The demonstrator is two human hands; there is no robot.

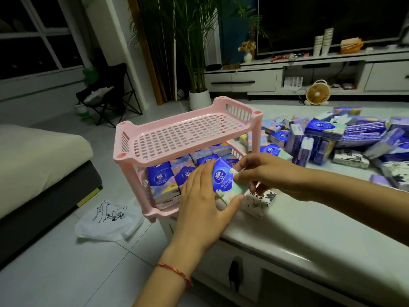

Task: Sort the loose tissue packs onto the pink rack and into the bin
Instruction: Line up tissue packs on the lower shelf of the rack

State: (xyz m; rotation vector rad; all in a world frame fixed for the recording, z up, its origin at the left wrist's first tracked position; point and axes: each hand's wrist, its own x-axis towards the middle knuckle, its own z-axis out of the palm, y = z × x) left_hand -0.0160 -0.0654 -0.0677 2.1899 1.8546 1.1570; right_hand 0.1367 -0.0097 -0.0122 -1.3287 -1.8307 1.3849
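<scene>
At the left end of the white table (309,220) the pink rack (177,134) is placed; its top shelf is bare and its lower shelf is filled with blue tissue packs (162,178). Toward the far right edge a heap of loose packs (336,138) is seen. Near the front edge, beside the rack, one blue pack (223,180) is gripped between both hands: it is clasped by the left hand (203,200) from below, and its top corner is pinched by the right hand (265,171). A white patterned pack (261,201) is lying just under them.

A white coffee table (309,227) carries the pink rack (177,138) at its left end, a heap of loose tissue packs (345,138) right of the rack, and a floral pack (261,201) just in front of it
</scene>
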